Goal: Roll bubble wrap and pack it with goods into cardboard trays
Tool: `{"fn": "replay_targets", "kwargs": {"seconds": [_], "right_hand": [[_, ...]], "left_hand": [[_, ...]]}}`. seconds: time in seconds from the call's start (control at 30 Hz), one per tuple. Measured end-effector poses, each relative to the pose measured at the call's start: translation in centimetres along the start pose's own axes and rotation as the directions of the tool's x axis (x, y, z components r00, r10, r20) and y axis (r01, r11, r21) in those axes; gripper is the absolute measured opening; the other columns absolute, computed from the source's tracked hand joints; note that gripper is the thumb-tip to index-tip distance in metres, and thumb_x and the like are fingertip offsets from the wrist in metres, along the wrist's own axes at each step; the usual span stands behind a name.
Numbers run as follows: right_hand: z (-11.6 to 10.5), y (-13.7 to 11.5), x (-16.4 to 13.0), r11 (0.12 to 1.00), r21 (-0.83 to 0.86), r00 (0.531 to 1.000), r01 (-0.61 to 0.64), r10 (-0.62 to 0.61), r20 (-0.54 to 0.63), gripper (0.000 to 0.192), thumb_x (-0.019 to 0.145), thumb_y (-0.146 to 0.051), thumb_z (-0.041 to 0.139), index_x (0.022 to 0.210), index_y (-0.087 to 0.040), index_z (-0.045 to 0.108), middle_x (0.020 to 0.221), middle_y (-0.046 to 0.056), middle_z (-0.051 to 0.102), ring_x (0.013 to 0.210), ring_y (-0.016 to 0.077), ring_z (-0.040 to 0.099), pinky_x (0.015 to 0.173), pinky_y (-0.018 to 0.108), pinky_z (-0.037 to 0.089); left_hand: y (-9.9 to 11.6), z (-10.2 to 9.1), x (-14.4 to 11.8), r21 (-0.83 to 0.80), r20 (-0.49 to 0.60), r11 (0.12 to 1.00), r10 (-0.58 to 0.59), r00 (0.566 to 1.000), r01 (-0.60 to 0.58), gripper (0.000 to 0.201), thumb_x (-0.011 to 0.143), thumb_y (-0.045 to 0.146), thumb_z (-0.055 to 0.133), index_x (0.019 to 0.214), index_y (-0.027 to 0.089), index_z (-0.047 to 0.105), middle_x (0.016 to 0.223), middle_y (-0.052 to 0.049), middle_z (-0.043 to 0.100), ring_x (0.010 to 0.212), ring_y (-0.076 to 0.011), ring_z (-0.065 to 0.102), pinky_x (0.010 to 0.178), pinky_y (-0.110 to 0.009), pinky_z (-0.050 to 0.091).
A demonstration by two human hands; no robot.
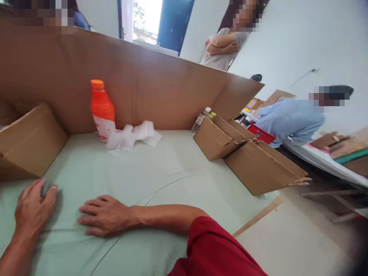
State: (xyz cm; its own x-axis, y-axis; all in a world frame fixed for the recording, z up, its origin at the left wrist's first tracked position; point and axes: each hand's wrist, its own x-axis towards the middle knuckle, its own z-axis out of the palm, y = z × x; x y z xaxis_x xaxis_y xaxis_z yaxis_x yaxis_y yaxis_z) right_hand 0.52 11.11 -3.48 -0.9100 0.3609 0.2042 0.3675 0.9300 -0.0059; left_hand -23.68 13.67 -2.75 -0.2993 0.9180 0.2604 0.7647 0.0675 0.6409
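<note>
A tall wall of plain brown cardboard, smooth with a few upright creases, stands along the far edge of the tabletop. The tabletop is covered with pale green cloth, flat and matte, marked by thin curved lines. On the tabletop's left side sits a closed brown box; on its right side lie two open boxes of corrugated card with ragged flaps, one reaching past the edge.

At the tabletop's far edge, against the wall, stands an orange plastic bottle with an orange cap and a white lower label. Touching its base, a crumpled white wrap lies soft and folded. A small clear bottle leans behind the open boxes.

At the tabletop's near edge, the right hand lies palm down on the cloth, fingers straight and slightly spread, holding nothing; a red sleeve covers the upper arm. Just left of it, the left hand rests on the cloth with fingers loosely curled around a small dark shape that is too unclear to name.

Beyond the tabletop's right side, a person in a light blue shirt bends over another surface.
</note>
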Motion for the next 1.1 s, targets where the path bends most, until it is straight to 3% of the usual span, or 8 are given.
{"fn": "replay_targets", "kwargs": {"seconds": [0.13,0.27,0.43,0.5,0.63,0.7,0.77,1.1], "right_hand": [[-4.8,4.7,-11.2,0.960,0.141,0.970,-0.240,0.244,-0.005,0.025,0.094,-0.040,0.062,0.110,-0.023,0.071,0.137,0.008,0.066,0.134,0.0227,0.052,0.107,0.040,0.040],[-13.8,13.7,-21.8,0.656,0.043,0.629,-0.753,0.739,-0.241,0.034,0.087,-0.020,0.062,0.120,-0.018,0.068,0.147,0.018,0.056,0.140,0.0335,0.046,0.113,0.053,0.032],[-23.7,21.3,-32.2,0.241,-0.192,0.307,-0.951,0.794,-0.525,0.056,0.088,-0.024,0.064,0.139,-0.006,0.054,0.149,0.029,0.049,0.141,0.0410,0.040,0.104,0.054,0.030],[-25.3,22.7,-34.8,0.112,-0.198,0.199,-0.974,0.838,-0.508,0.055,0.090,-0.031,0.062,0.136,-0.001,0.056,0.132,0.034,0.060,0.128,0.0408,0.052,0.094,0.051,0.032],[-25.8,24.0,-36.6,0.033,-0.119,0.074,-0.992,0.931,-0.357,0.042,0.093,-0.034,0.058,0.119,-0.004,0.070,0.100,0.028,0.073,0.097,0.0320,0.066,0.078,0.045,0.033],[-25.6,24.1,-36.2,0.076,-0.103,0.107,-0.992,0.937,-0.332,0.032,0.091,-0.030,0.060,0.111,-0.010,0.075,0.096,0.022,0.075,0.088,0.0278,0.066,0.074,0.040,0.034],[-25.3,23.7,-35.4,0.154,-0.109,0.183,-0.982,0.924,-0.336,0.023,0.087,-0.025,0.063,0.100,-0.014,0.078,0.090,0.018,0.076,0.083,0.0261,0.065,0.074,0.038,0.036],[-24.5,8.4,-31.4,0.798,0.161,0.770,-0.581,0.603,-0.211,0.025,0.095,-0.029,0.053,0.089,-0.027,0.077,0.086,0.005,0.077,0.088,0.0230,0.069,0.090,0.042,0.045]], "left_hand": [[0.8,1.6,-2.8,0.144,0.075,0.978,0.140,0.987,-0.150,0.058,0.090,0.056,0.043,0.147,0.052,0.029,0.155,0.012,0.046,0.141,-0.0401,0.044,0.115,-0.070,0.035],[3.8,4.5,-6.5,0.223,0.120,0.943,0.224,0.967,-0.246,0.057,0.091,0.054,0.041,0.135,0.021,0.053,0.141,-0.014,0.058,0.137,-0.0422,0.047,0.113,-0.065,0.038],[12.3,9.5,-13.1,0.185,0.274,0.892,0.355,0.894,-0.412,0.053,0.088,0.046,0.053,0.132,0.017,0.062,0.147,-0.020,0.054,0.143,-0.0383,0.043,0.119,-0.062,0.028],[16.7,11.2,-16.6,0.056,0.394,0.866,0.439,0.808,-0.498,0.058,0.085,0.044,0.062,0.137,0.019,0.060,0.152,-0.018,0.051,0.146,-0.0372,0.040,0.122,-0.061,0.023],[24.1,12.9,-23.2,-0.354,0.628,0.758,0.627,0.462,-0.547,0.069,0.081,0.046,0.069,0.145,0.025,0.054,0.161,-0.011,0.041,0.153,-0.0343,0.030,0.127,-0.059,0.011],[25.8,12.9,-25.0,-0.502,0.650,0.724,0.677,0.345,-0.473,0.065,0.079,0.046,0.071,0.140,0.027,0.058,0.160,-0.009,0.043,0.153,-0.0332,0.029,0.128,-0.057,0.009],[25.8,12.5,-25.4,-0.569,0.661,0.740,0.671,0.336,-0.358,0.057,0.079,0.041,0.071,0.133,0.026,0.065,0.152,-0.008,0.054,0.149,-0.0324,0.038,0.128,-0.055,0.016],[19.3,7.5,-18.2,-0.466,0.450,0.884,0.191,0.872,0.047,0.048,0.089,0.047,0.061,0.131,0.023,0.062,0.129,-0.013,0.068,0.116,-0.0281,0.068,0.101,-0.047,0.055]]}}
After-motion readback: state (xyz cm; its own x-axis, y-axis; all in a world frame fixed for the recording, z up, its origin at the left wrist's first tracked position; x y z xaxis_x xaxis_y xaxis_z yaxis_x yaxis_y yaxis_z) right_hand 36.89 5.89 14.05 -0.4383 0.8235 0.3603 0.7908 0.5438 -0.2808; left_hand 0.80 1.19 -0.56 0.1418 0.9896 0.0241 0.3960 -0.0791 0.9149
